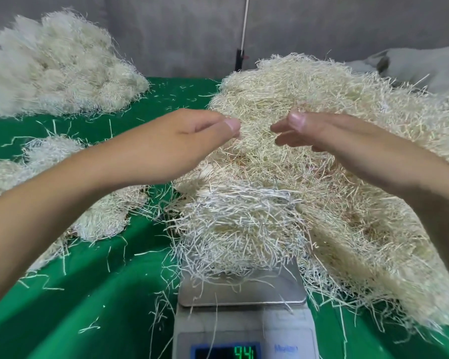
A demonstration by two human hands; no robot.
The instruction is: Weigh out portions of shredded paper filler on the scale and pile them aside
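Tangled mound of whitish shredded paper strips (239, 229) covers the silver-topped digital scale (244, 296) | large cream shredded-paper heap (335, 107) abuts behind | left hand (192, 136) thumb-to-fingertips over heap, grip unclear | right hand (322, 136) loosely open, empty | green cloth (101, 307).

The bench (101, 294) is plain bright green. The paper heap (347, 125) at 2 o'clock is straw-cream; the portion (239, 229) on the scale (246, 322) looks whiter. The scale has a white body, silver plate and green digits on black. The wall (179, 35) at 12 o'clock is grey.
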